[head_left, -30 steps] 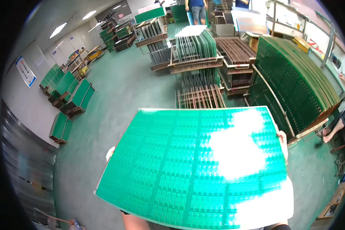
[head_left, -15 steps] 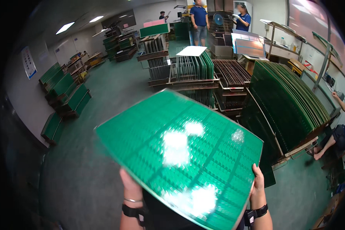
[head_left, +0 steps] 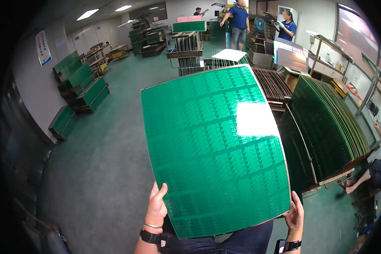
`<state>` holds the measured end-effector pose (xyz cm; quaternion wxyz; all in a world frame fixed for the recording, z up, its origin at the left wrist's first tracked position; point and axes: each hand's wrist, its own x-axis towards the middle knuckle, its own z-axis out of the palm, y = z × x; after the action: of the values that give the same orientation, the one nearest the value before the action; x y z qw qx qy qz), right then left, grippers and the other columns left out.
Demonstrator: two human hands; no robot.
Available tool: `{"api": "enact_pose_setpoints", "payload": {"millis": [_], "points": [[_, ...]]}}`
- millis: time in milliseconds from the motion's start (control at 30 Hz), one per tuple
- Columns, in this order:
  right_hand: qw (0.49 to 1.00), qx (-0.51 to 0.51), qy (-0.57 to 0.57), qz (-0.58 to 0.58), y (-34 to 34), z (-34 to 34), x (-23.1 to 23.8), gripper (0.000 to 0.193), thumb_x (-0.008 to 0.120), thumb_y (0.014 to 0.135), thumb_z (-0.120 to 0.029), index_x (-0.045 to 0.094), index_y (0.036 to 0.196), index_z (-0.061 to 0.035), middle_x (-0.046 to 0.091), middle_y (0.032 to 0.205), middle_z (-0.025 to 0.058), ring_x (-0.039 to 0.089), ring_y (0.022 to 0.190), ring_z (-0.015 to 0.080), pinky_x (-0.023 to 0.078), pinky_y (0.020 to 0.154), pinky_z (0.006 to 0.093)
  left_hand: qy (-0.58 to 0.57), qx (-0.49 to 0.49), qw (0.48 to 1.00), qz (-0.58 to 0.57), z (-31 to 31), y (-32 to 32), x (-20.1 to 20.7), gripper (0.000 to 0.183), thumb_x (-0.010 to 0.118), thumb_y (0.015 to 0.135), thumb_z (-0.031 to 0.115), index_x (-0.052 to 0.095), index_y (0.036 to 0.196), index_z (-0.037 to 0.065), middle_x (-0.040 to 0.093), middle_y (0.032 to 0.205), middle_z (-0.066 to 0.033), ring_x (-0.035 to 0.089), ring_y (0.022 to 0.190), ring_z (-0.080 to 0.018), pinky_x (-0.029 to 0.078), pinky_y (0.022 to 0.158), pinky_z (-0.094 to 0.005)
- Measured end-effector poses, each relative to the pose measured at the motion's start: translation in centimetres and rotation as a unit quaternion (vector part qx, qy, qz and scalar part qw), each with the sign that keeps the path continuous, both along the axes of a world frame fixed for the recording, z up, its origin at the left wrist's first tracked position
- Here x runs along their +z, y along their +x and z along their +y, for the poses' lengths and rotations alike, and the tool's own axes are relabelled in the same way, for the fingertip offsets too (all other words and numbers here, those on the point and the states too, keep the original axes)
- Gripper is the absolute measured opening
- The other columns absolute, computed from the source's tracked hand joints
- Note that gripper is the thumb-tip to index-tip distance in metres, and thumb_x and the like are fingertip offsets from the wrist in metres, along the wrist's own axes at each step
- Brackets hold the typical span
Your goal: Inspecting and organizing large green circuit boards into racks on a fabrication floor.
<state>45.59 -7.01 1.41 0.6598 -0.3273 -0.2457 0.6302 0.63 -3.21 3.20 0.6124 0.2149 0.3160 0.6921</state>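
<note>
In front of me I hold up a large glossy green circuit board panel (head_left: 203, 156), tilted, with rows of fine patterning and a bright light reflection at its upper right. My left hand (head_left: 156, 205) grips its lower left edge, thumb on the front face and the other fingers mostly behind it. At the lower right corner, my right hand (head_left: 295, 211) holds the edge, its fingers partly hidden by the panel. Right of the panel stands a rack of upright dark green panels (head_left: 326, 122).
Brown slotted racks (head_left: 270, 84) stand beyond the panel, with a white sheet (head_left: 229, 55) beside them. Stacked green panels (head_left: 82, 84) line the left wall. Two people in blue shirts (head_left: 240, 19) (head_left: 288, 29) stand at the back; another person (head_left: 374, 171) sits at the right edge.
The panel has turned and tipped more upright, so its face now spans higher in view. Both hands have kept their hold; the left has shifted slightly right. The view has swung a little left.
</note>
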Motion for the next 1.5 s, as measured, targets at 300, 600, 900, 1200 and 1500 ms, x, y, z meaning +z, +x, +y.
{"api": "enact_pose_setpoints", "payload": {"millis": [300, 600, 900, 1200, 1500], "points": [[0.974, 0.14, -0.071, -0.161, 0.5, -1.0, -1.3, 0.049, 0.071, 0.081, -0.017, 0.051, 0.121, 0.0021, 0.062, 0.112, 0.0063, 0.059, 0.098, 0.0145, 0.048, 0.087, 0.03, 0.0, 0.01, 0.998, 0.057, -1.0, -1.0, -0.2, 0.033, 0.055, 0.091, 0.008, 0.05, 0.124, 0.005, 0.058, 0.118, -0.0057, 0.054, 0.108, -0.0171, 0.042, 0.094, -0.0324], [0.98, 0.077, -0.059, -0.174, -2.2, -0.7, -1.8, 0.057, 0.07, 0.082, -0.029, 0.048, 0.125, 0.0011, 0.059, 0.115, 0.006, 0.056, 0.102, 0.0163, 0.044, 0.091, 0.0315, 0.028, -0.024, 0.999, 0.04, -0.5, -2.9, 0.4, 0.035, 0.046, 0.095, 0.018, 0.048, 0.123, -0.003, 0.058, 0.117, -0.0112, 0.054, 0.106, -0.0189, 0.042, 0.094, -0.0321], [0.984, 0.043, -0.065, -0.158, -3.4, 1.3, -1.3, 0.051, 0.062, 0.088, -0.027, 0.046, 0.127, 0.0005, 0.056, 0.121, 0.007, 0.054, 0.107, 0.0175, 0.041, 0.094, 0.0306, -0.133, 0.097, 0.966, 0.199, -2.1, -0.1, -0.6, 0.018, 0.049, 0.096, 0.017, 0.054, 0.083, 0.006, 0.055, 0.08, 0.005, 0.05, 0.075, -0.0027, 0.041, 0.069, -0.0195], [0.928, 0.024, -0.061, -0.367, -2.2, -1.4, 7.9, 0.051, 0.062, 0.077, -0.012, 0.048, 0.123, 0.0042, 0.061, 0.108, 0.0093, 0.058, 0.095, 0.017, 0.045, 0.085, 0.0295, -0.117, 0.096, 0.959, 0.239, 1.5, 0.4, -4.7, 0.017, 0.054, 0.093, 0.018, 0.061, 0.088, 0.003, 0.055, 0.083, 0.0055, 0.049, 0.078, -0.0041, 0.04, 0.071, -0.0217], [0.887, -0.114, 0.055, -0.444, -10.8, 3.0, 12.8, 0.05, 0.054, 0.083, 0.0, 0.04, 0.131, 0.0082, 0.057, 0.111, 0.0082, 0.051, 0.083, 0.0065, 0.037, 0.066, 0.014, -0.184, -0.011, 0.923, 0.338, 7.8, 1.2, -16.3, 0.024, 0.048, 0.096, 0.021, 0.061, 0.106, 0.004, 0.065, 0.089, -0.0052, 0.058, 0.072, -0.0092, 0.046, 0.064, -0.0213]]}}
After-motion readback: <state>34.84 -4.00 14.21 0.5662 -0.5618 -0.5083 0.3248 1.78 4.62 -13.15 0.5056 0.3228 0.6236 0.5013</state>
